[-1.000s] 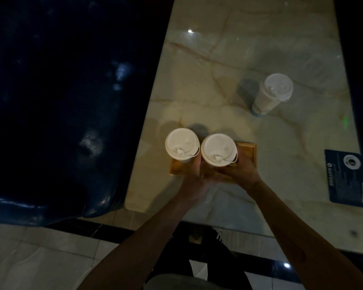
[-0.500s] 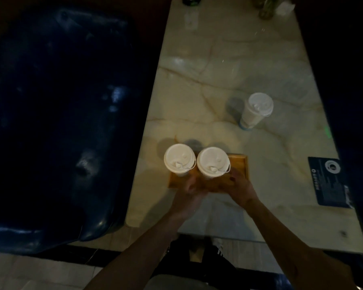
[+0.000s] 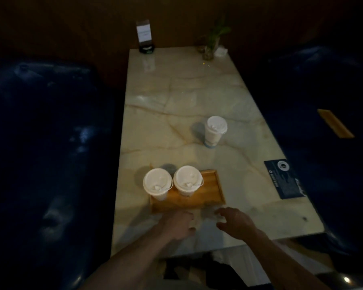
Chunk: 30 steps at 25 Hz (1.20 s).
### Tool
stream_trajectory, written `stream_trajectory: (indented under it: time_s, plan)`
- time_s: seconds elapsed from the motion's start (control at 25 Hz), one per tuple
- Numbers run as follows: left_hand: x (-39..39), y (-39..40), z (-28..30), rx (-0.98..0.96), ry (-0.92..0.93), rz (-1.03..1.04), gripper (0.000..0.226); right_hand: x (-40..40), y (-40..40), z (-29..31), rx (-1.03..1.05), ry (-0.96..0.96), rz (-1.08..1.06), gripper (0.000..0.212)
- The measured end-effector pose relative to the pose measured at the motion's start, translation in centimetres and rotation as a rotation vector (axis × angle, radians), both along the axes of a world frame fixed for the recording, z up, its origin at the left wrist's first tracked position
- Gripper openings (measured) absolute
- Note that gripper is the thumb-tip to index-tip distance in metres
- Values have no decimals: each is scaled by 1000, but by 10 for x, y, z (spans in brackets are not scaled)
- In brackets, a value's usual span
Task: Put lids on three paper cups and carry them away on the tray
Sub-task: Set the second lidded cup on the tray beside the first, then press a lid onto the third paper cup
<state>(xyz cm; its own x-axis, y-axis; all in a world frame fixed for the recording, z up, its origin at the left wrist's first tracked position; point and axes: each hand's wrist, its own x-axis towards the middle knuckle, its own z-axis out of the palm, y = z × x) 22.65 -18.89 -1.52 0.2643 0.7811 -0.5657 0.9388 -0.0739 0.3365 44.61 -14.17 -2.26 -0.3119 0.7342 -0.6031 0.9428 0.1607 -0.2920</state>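
Two white lidded paper cups stand side by side on the left half of a small wooden tray (image 3: 212,189): the left cup (image 3: 157,183) and the right cup (image 3: 188,180). A third lidded cup (image 3: 214,130) stands alone further back on the marble table (image 3: 176,101). My left hand (image 3: 177,223) hovers just in front of the tray's near edge, fingers loosely curled, holding nothing. My right hand (image 3: 234,221) hangs beside it with fingers spread and relaxed, also off the tray.
Dark blue padded seats flank the table, one on the left (image 3: 40,153) and one on the right (image 3: 333,122). A dark card (image 3: 284,178) lies at the table's right edge. A sign holder (image 3: 145,36) and a small plant (image 3: 213,42) stand at the far end.
Both hands have let go of the cups and tray and drawn back toward me. The view has tilted up, showing the whole table.
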Motion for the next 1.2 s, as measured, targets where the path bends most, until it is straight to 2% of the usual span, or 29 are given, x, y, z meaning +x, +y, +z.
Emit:
stream_trajectory:
  time_s: [0.28,0.52,0.68,1.0,1.2]
  plan:
    - [64,44,13,88,4,-162,37,62,47,-1,-52,-11,15,53]
    - [113,106,31,201,-37,-79,32,110,116,-8,-60,-20,58,51]
    - [117,162,46,315,-8,22,41,115,165,-5,-37,43,59,56]
    - [68,243,55,658,4,218,55,69,249,4,-34,331,-170,89]
    - [34,272,45,628,12,274,76,30,279,-4,-31,540,-270,104]
